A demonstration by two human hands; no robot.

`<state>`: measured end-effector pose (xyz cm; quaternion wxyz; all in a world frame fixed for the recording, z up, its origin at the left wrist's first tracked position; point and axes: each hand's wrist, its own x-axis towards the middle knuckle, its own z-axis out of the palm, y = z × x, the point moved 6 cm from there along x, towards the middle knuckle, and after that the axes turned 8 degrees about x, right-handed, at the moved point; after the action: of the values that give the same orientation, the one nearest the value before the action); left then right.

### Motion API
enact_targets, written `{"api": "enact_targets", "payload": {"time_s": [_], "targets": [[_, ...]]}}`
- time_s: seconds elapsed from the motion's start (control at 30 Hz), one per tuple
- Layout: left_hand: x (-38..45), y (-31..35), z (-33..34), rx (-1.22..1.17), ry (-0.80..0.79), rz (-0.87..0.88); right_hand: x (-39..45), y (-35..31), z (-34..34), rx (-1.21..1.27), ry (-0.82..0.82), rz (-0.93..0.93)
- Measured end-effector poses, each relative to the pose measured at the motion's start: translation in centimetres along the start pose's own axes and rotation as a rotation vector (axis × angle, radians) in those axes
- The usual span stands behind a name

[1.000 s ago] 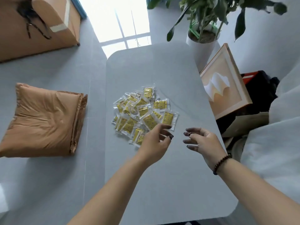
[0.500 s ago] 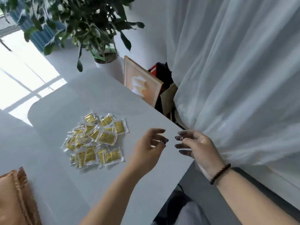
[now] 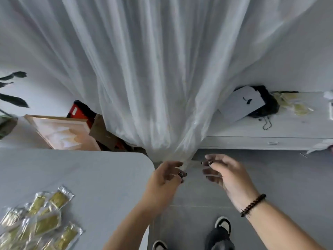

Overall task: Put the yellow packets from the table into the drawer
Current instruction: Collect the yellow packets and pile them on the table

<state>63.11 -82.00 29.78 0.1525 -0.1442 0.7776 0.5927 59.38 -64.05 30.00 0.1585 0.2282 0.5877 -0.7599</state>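
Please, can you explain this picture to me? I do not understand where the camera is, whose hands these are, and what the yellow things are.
The camera sits on a person's head and looks down, so you see their own arms. The left hand and right hand are bare, held above the floor beside the table; neither has a grip on anything, it seems. A pile of yellow packets lies on the table. A white curtain hangs in front, with a white cabinet behind it.

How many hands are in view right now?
2: the left hand beside the table corner by the curtain, the right hand over the floor; both empty.
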Motion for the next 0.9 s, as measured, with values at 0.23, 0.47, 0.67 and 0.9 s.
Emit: {"api": "enact_targets", "payload": {"time_s": [0.23,0.47,0.67,0.9], "targets": [[5.9,5.8,13.4,0.080,-0.093,0.017,3.6,-4.9,-15.1,0.074,0.126,0.013],[10.9,11.3,26.1,0.069,-0.166,0.009,6.4,-11.0,-27.2,0.097,0.214,-0.013],[17.3,17.0,34.9,0.147,-0.313,0.066,11.5,-15.3,-34.6,0.191,0.287,-0.002],[28.3,22.5,41.1,0.182,-0.353,0.053,20.4,-19.8,-41.8,0.230,0.392,0.057]]}}
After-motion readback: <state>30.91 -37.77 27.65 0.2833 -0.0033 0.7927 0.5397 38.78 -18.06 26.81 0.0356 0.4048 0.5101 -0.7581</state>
